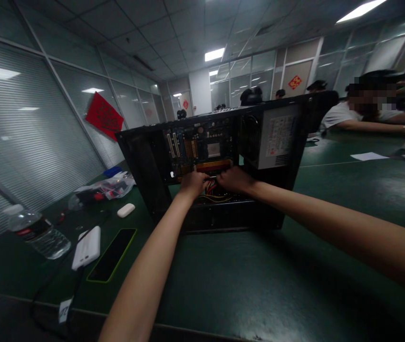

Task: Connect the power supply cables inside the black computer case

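A black computer case (pixel 209 221) stands on the table with its side open toward me. Inside are a motherboard (pixel 214 150), a silver power supply (pixel 277 140) with a fan, and red and yellow memory slots (pixel 214 165). Both hands reach into the case just below these slots, close together. My left hand (pixel 192 184) has its fingers closed; what they hold is too small to tell. The fingers of my right hand (pixel 236 180) are also closed, around something I cannot make out. Thin coloured wires (pixel 210 187) run between and beneath the hands.
On the left of the green table (pixel 202 280) are a water bottle (pixel 42 232), a white power bank (pixel 87 248), a phone (pixel 112 255), a small white case (pixel 126 210) and a plastic bag (pixel 108 188). A person (pixel 370 102) sits at the right, near a paper (pixel 369 156).
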